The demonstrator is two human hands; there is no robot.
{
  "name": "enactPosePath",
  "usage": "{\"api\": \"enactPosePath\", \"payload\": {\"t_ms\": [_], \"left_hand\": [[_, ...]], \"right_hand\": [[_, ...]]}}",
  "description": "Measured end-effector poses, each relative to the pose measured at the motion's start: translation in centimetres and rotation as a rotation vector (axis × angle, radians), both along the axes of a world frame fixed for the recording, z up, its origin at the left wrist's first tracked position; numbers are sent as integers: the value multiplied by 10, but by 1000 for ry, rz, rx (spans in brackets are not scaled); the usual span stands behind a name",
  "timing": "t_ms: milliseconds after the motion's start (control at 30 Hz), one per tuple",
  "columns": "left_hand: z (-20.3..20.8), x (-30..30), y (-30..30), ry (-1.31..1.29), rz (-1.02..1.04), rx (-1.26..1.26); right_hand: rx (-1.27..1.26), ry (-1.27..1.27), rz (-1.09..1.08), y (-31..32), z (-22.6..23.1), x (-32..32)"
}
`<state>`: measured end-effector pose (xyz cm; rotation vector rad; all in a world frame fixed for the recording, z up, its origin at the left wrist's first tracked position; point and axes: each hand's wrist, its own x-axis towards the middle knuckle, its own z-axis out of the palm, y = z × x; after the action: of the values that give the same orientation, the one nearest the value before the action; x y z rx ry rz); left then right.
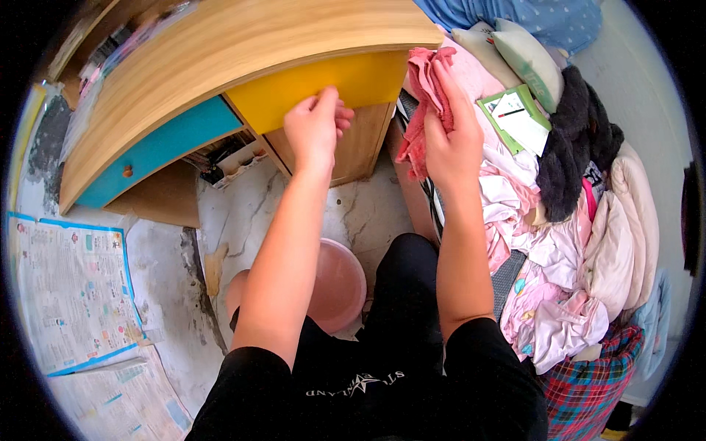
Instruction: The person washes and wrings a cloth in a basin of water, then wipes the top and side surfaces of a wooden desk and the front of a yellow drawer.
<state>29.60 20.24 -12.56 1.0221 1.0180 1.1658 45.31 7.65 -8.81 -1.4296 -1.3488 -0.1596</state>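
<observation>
My right hand (452,143) holds a folded red cloth (421,125) beside the right end of a wooden desk (294,37). In front of the desk's yellow drawer (368,77) is my left hand (316,126), its fingers curled in. Whatever may be inside those fingers is hidden, and no knob shows on the yellow drawer. Further left, a teal drawer (158,154) has a small round wooden knob (127,171).
A pink basin (357,283) stands on the floor between my legs. At the right lies a bed heaped with pink clothes (559,253), a dark fluffy garment (570,147), pillows (526,62) and a green notebook (489,110). Printed sheets (73,294) cover the left wall.
</observation>
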Motion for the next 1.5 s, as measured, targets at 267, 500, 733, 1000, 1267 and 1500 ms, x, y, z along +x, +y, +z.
{"api": "enactPosePath", "payload": {"t_ms": [267,500,733,1000,1267,1500], "left_hand": [[-4,-39,-89,98,-158,25],[-35,-139,-106,510,357,704],[-30,-161,-57,369,161,688],[-38,-150,-52,343,147,627],[-41,-156,-48,262,145,553],[-44,-156,-56,174,158,575]], "right_hand": [[-144,-531,-135,-14,43,-60],[-51,-604,142,6,48,-179],[-9,-732,-147,5,45,-117],[9,-713,135,16,44,-155],[-1,-643,-38,11,40,-127],[68,-712,92,10,26,-170]]}}
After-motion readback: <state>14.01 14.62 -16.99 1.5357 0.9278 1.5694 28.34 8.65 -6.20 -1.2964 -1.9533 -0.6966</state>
